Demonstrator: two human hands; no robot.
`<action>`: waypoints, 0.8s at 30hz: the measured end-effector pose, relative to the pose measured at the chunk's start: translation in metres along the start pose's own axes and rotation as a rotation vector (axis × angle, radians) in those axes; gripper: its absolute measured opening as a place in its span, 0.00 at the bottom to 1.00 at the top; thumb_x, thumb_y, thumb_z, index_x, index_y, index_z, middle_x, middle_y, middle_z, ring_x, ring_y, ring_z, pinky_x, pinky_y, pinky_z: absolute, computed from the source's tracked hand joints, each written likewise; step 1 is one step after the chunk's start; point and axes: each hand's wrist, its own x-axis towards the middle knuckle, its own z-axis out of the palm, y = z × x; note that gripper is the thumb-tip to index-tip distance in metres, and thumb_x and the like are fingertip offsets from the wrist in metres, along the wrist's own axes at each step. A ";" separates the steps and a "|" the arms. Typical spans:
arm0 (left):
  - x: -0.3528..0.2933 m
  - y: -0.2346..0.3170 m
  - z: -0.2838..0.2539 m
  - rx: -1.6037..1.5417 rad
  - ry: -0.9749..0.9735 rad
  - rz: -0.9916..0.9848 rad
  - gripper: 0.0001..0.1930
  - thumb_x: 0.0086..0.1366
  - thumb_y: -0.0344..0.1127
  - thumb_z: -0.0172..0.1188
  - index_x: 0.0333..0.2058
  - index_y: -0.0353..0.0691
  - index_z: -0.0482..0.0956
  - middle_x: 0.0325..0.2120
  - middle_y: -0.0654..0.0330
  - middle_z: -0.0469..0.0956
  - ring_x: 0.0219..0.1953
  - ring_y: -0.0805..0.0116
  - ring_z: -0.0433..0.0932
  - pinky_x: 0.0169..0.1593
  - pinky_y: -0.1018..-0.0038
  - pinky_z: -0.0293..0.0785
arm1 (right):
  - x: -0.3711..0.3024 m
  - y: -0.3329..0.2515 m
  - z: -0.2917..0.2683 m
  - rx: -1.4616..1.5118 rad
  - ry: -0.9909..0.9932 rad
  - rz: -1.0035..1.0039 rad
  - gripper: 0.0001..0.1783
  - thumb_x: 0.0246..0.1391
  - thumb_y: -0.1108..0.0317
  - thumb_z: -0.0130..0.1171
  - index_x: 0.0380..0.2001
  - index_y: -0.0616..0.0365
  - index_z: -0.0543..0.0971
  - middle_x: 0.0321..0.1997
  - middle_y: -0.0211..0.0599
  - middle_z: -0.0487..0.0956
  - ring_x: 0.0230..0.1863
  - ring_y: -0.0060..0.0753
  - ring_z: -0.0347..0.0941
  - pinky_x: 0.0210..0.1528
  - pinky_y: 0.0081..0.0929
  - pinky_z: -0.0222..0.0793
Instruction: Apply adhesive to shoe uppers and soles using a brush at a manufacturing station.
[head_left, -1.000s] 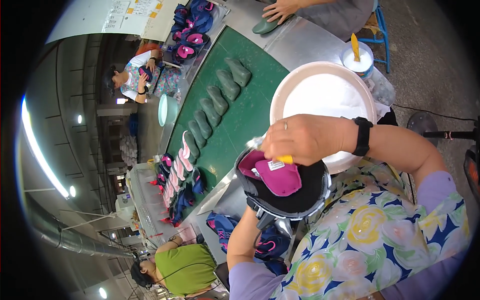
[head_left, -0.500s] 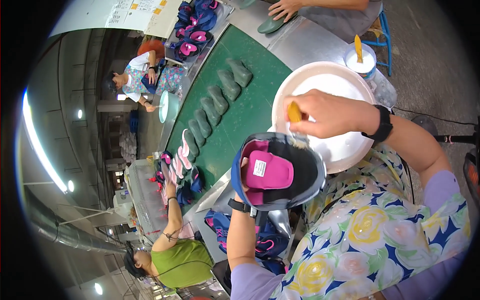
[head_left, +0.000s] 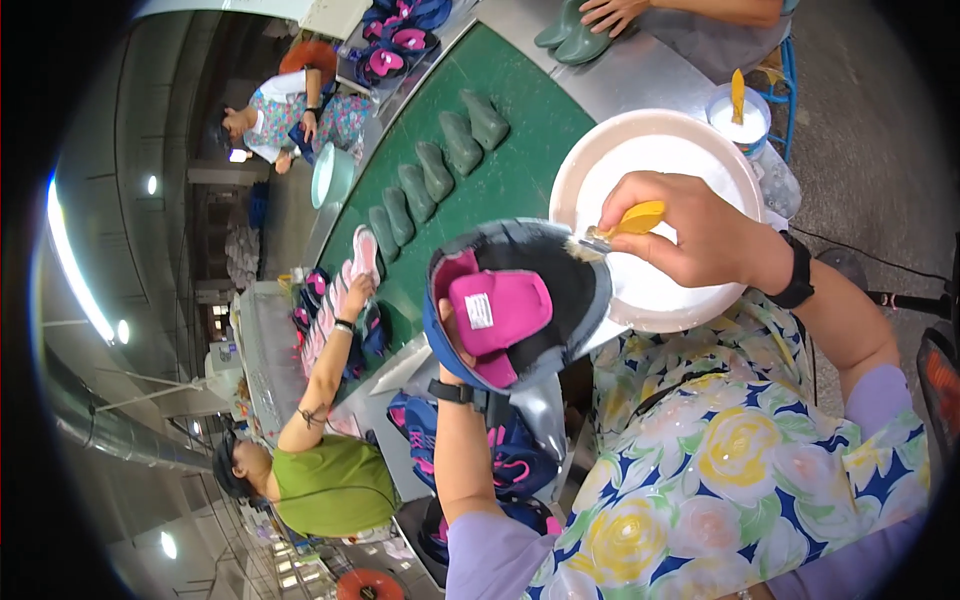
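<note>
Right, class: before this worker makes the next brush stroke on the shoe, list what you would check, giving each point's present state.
1. Left hand supports the shoe from below: ok.
2. Right hand has a grip on the yellow-handled brush: ok.
3. Bristles at the shoe's rim: ok.
4. White bowl close behind the brush: ok.
5. Glue on the bristles: cannot tell.

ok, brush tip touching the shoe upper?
Touching. Head view: the yellow-handled brush in the right hand has its bristles on the shoe upper rim.
</note>
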 end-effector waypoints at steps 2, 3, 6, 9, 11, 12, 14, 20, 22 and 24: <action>0.005 -0.004 -0.003 0.096 0.068 0.032 0.25 0.70 0.39 0.53 0.63 0.40 0.64 0.55 0.53 0.74 0.54 0.59 0.76 0.58 0.63 0.74 | -0.005 -0.010 0.010 0.134 0.031 0.004 0.12 0.52 0.77 0.63 0.39 0.59 0.73 0.39 0.40 0.80 0.42 0.33 0.79 0.45 0.28 0.73; 0.005 -0.009 -0.004 0.146 0.098 0.052 0.25 0.70 0.39 0.54 0.63 0.40 0.64 0.55 0.53 0.74 0.53 0.59 0.76 0.57 0.62 0.74 | -0.007 -0.016 0.020 0.246 0.014 0.009 0.12 0.52 0.77 0.64 0.39 0.60 0.74 0.39 0.41 0.80 0.42 0.33 0.79 0.45 0.28 0.73; -0.005 -0.018 -0.013 0.299 0.206 0.119 0.24 0.69 0.38 0.55 0.62 0.40 0.65 0.53 0.53 0.75 0.52 0.59 0.77 0.57 0.62 0.74 | -0.004 -0.025 0.041 0.264 -0.192 0.011 0.11 0.51 0.77 0.64 0.38 0.60 0.75 0.40 0.40 0.80 0.41 0.34 0.78 0.45 0.28 0.72; -0.016 -0.015 -0.026 0.473 0.369 0.226 0.24 0.68 0.38 0.56 0.61 0.40 0.66 0.52 0.53 0.76 0.51 0.59 0.77 0.57 0.62 0.75 | 0.007 -0.008 0.043 0.131 -0.055 0.041 0.09 0.55 0.75 0.61 0.39 0.60 0.74 0.35 0.38 0.78 0.38 0.34 0.78 0.43 0.27 0.72; 0.002 -0.014 -0.036 0.589 0.512 0.320 0.24 0.68 0.38 0.57 0.60 0.40 0.67 0.51 0.53 0.77 0.51 0.59 0.78 0.56 0.62 0.75 | 0.007 -0.003 0.026 0.120 0.032 0.106 0.09 0.55 0.78 0.59 0.40 0.61 0.73 0.37 0.38 0.77 0.40 0.31 0.76 0.45 0.27 0.71; 0.001 -0.008 -0.049 0.642 0.581 0.360 0.24 0.67 0.37 0.58 0.60 0.40 0.67 0.50 0.53 0.77 0.50 0.59 0.78 0.56 0.62 0.75 | 0.005 0.003 0.018 0.111 0.085 0.128 0.09 0.55 0.79 0.58 0.40 0.62 0.73 0.39 0.38 0.77 0.42 0.30 0.76 0.46 0.26 0.71; -0.004 0.000 -0.081 -0.063 0.887 -0.048 0.19 0.71 0.36 0.52 0.58 0.45 0.66 0.47 0.55 0.78 0.44 0.63 0.80 0.49 0.66 0.80 | -0.005 0.020 0.006 0.124 0.136 0.208 0.11 0.56 0.80 0.57 0.42 0.62 0.72 0.41 0.39 0.76 0.44 0.30 0.75 0.48 0.26 0.70; 0.001 -0.007 -0.190 -0.149 0.779 -0.009 0.15 0.71 0.40 0.52 0.54 0.46 0.66 0.41 0.60 0.78 0.37 0.66 0.81 0.31 0.74 0.81 | -0.017 0.032 0.000 0.056 0.084 0.484 0.09 0.58 0.76 0.55 0.42 0.62 0.71 0.41 0.36 0.73 0.44 0.26 0.71 0.50 0.24 0.66; 0.010 -0.013 -0.222 -0.184 0.827 0.038 0.16 0.71 0.31 0.49 0.56 0.46 0.64 0.41 0.56 0.78 0.37 0.61 0.81 0.32 0.71 0.82 | -0.013 0.031 0.004 0.038 0.085 0.562 0.09 0.58 0.75 0.55 0.42 0.62 0.71 0.41 0.36 0.72 0.44 0.26 0.71 0.50 0.23 0.66; 0.005 -0.027 -0.275 -0.177 0.924 0.074 0.23 0.68 0.22 0.45 0.59 0.49 0.61 0.42 0.53 0.77 0.37 0.57 0.81 0.34 0.68 0.82 | -0.004 0.031 0.010 0.028 0.060 0.638 0.09 0.58 0.74 0.56 0.42 0.61 0.71 0.40 0.36 0.72 0.44 0.26 0.70 0.50 0.23 0.65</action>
